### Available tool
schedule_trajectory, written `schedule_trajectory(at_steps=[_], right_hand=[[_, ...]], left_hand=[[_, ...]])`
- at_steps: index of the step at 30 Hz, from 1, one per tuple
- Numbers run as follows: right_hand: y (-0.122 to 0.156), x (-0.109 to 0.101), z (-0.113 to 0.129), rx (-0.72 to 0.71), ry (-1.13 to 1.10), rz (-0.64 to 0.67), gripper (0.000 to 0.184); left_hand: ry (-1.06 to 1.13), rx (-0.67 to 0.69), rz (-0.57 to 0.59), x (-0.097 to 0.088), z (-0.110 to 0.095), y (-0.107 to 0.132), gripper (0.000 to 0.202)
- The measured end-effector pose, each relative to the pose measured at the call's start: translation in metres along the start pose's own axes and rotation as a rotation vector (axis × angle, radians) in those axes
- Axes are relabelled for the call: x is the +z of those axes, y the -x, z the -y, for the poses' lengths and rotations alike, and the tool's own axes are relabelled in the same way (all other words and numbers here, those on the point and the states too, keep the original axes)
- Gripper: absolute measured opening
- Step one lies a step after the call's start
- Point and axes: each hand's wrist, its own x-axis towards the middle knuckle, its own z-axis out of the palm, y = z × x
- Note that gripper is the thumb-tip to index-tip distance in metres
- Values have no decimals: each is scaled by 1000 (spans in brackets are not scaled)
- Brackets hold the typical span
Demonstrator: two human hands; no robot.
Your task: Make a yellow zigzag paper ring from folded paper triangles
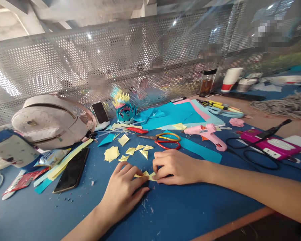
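A small folded piece of yellow paper (146, 174) lies on the blue tabletop between my hands. My left hand (124, 185) pinches its left end with thumb and fingers. Curled fingers of my right hand (172, 167) press on its right end, partly hiding it. Just beyond are several folded yellow triangles (131, 151) and a stack of yellow paper squares (111, 153). Scissors (168, 137) with red and yellow handles lie past my right hand, beside a blue paper strip (198, 149). A pink hot glue gun (208, 134) rests farther right.
A phone (72, 170) and paper strips lie left, near a pale backpack (52, 120). Behind stand a folded-paper model (125, 110) and blue paper sheets (175, 113). A magenta power strip (271, 144) with black cables sits right. Perforated metal panels (130, 53) border the back.
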Motion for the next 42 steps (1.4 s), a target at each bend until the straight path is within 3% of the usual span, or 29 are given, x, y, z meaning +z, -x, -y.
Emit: schedule_trajectory(at_steps=[13,25,29,42], right_hand=[[0,1,-2,-52,-24,20,18],[1,8,-2,-62,-8,-130,21],[0,11,-1,-99,-25,-116,21],[-5,14,8,-35,-2,-61,17]], left_hand=[[54,-5,48,-6,-1,-2,19],[75,3,57,-8,-2,-1,20],[116,5,44,-7,-1,-1,22],[158,-10,47,-8,-1,-1,23]])
